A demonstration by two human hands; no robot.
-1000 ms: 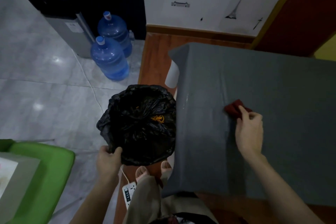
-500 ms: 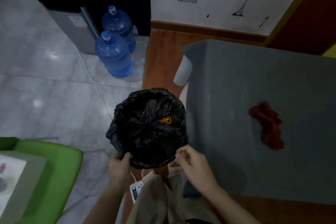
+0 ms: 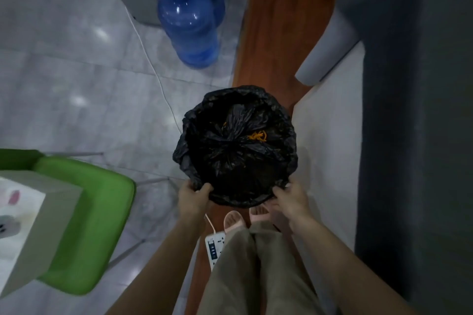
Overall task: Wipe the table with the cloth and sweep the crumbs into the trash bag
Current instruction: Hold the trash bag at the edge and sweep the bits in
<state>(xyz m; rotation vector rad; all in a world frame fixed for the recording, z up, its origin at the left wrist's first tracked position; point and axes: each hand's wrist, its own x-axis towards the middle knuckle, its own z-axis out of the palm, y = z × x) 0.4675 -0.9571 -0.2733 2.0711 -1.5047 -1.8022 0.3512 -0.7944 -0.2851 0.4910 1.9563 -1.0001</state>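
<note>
both hands, left hand (image 3: 192, 195) and right hand (image 3: 290, 198), pinch the trash bag (image 3: 236, 147) rim with curled fingers, maybe to hold it wide open for crumbs.

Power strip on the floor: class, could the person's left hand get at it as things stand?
Probably not at once: the left hand grips the trash bag rim. Once it lets go, the way looks free; the power strip lies uncovered just below that hand, beside the trouser leg.

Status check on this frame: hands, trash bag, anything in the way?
Left hand and right hand both grip the trash bag rim. Cloth out of view. Power strip by the feet.
</note>
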